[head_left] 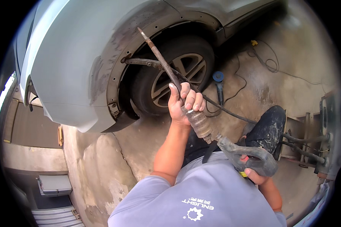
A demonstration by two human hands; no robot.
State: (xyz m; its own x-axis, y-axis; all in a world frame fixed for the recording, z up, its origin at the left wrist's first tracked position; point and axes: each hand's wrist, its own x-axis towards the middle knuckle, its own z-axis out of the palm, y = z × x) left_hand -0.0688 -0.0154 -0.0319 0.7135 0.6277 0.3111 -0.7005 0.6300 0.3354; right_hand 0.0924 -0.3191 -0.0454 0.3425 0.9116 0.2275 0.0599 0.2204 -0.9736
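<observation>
A dent-puller gun with a long rusty rod (159, 56) and a ribbed metal slide weight (199, 123) lies diagonally across the view. My left hand (184, 102) is wrapped round the tool where the rod meets the weight. My right hand (255, 176) grips the grey looped pistol handle (250, 157), its fingers partly hidden behind it. The rod's pointed tip is over the scuffed fender (113, 41) of a pale car, above the wheel arch; whether it touches, I cannot tell. A metal clamp arm (143, 61) is fixed to the arch edge, partly behind the rod.
The car's wheel (183, 72) sits inside the arch. A thick black cable (231, 111) runs from there toward a machine (329, 132) at the right. An angle grinder (219, 85) lies on the concrete floor with its cord, and another cord (271, 66) loops farther off.
</observation>
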